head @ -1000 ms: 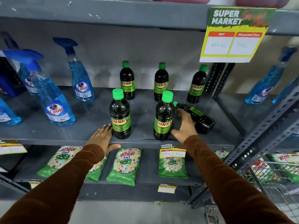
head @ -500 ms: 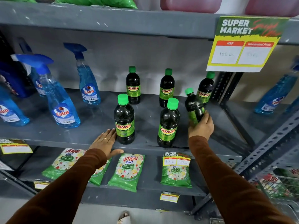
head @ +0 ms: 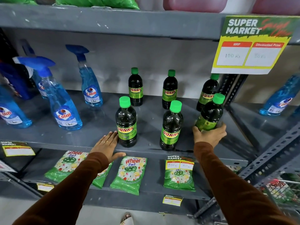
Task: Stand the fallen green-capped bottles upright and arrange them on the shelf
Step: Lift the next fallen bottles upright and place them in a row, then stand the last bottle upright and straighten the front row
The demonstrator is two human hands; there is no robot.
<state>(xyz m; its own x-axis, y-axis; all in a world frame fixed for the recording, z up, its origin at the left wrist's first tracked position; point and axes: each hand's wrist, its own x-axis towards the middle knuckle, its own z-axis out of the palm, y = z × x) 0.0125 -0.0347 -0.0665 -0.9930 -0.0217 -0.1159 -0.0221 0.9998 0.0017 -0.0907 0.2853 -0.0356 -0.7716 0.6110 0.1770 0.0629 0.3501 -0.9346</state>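
Bare shelf (head: 100, 127) lies open between the blue spray bottles (head: 65, 111) toward the left edge and the dark green-capped bottles (head: 126, 122) mid-shelf. Between the front pair runs a clear lane to the back wall. Toward the right edge, the slotted upright post (head: 233, 88) and hanging price sign (head: 250, 51) crowd the back corner.

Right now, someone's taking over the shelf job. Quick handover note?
Right hand: gripping the last bottle low on its body, tilted, at the front right of the shelf.
Left hand: flat on the shelf edge, holding nothing, beside the front-left bottle.
Done: five bottles upright, three back, two front.
Left: set the held bottle upright, finishing the front row.
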